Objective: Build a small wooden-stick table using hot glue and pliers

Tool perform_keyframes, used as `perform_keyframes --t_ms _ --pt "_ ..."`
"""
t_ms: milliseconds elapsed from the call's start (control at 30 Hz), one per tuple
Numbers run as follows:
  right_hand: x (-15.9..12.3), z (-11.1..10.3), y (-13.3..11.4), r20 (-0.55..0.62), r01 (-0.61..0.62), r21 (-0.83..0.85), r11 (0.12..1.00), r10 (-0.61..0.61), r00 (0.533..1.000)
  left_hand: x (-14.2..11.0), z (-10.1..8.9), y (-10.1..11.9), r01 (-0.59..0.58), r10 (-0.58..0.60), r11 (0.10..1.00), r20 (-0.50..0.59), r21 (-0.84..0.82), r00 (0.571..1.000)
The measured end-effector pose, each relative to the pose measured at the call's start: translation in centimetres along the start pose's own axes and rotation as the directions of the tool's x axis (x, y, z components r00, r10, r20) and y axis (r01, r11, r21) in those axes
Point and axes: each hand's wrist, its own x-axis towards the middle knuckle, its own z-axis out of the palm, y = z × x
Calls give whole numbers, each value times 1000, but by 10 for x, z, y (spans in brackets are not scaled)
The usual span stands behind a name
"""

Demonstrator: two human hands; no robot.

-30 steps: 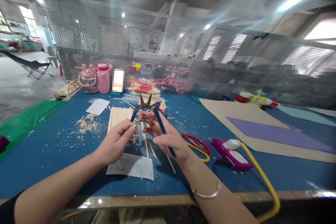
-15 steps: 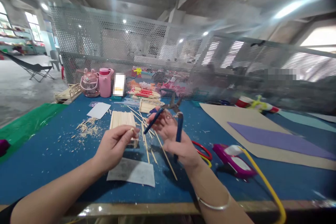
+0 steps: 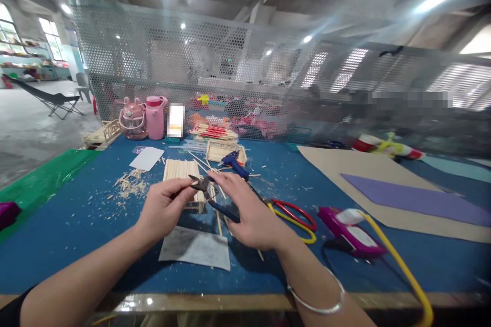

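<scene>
The upright white card (image 3: 176, 120) near the pink bottle (image 3: 155, 117) is blurred into blocks, so any writing on it cannot be read. The left hand (image 3: 163, 209) comes in low from its own side, thumb and fingertips pressed together at the jaws of the pliers (image 3: 203, 185); whatever lies between them is too small to make out. The right hand (image 3: 257, 217), a bangle (image 3: 320, 309) on its wrist, is curled round the blue handles, one of them partly hidden by the hand. The pliers are held above the table (image 3: 95, 245), in front of the sticks (image 3: 180, 168), whose near end the hands and pliers partly cover. The glue gun (image 3: 237, 164) lies beyond the right hand, and the scissors (image 3: 297, 219) lie beside it, partly hidden
</scene>
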Motion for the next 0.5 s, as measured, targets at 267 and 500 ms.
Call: perform_keyframes --t_ms 267,500 --pt "1 1 -3 -8 11 -13 1000 -11 1000 -1 0 1 -26 27 998 24 -49 999" --pt "0 1 -5 -18 33 -30 999 -33 999 -2 -1 0 -40 41 999 39 -23 998"
